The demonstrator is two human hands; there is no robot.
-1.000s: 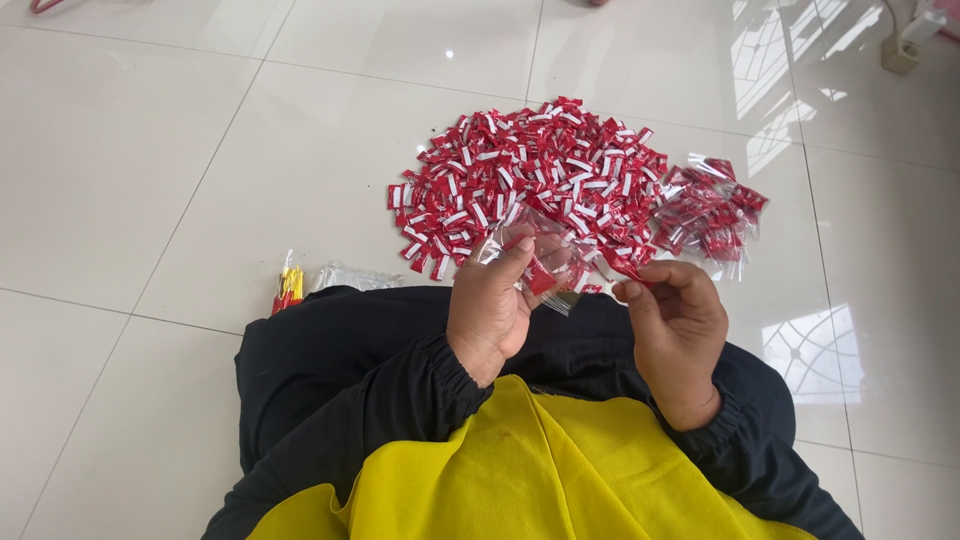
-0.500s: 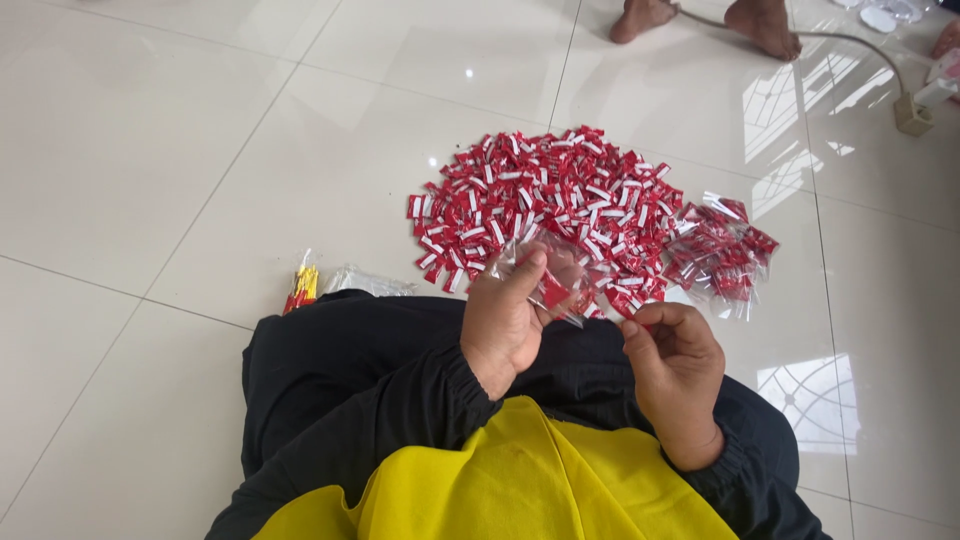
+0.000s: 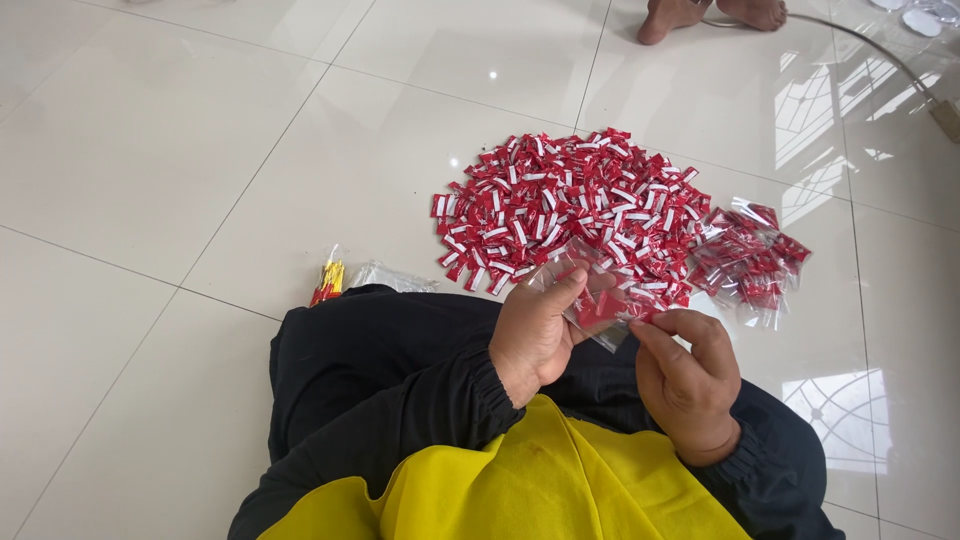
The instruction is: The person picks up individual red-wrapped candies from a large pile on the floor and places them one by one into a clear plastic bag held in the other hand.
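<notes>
White glossy floor tiles (image 3: 180, 150) under red packets (image 3: 570, 205); both hands (image 3: 535, 335) (image 3: 688, 380) pinching a clear bag (image 3: 590, 300).

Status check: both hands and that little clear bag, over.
Left hand and right hand both pinch the small clear bag above the lap. Red-and-white packets heaped just beyond on the floor tiles. Nothing blocking.

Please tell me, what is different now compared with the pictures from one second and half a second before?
Little has changed. The left hand keeps its grip on the small clear bag with red pieces inside, and the right hand has moved slightly closer to the bag's lower edge. Another person's bare feet have come into view at the top. The red pile, the filled bags and the yellow sticks stayed in place.
</notes>
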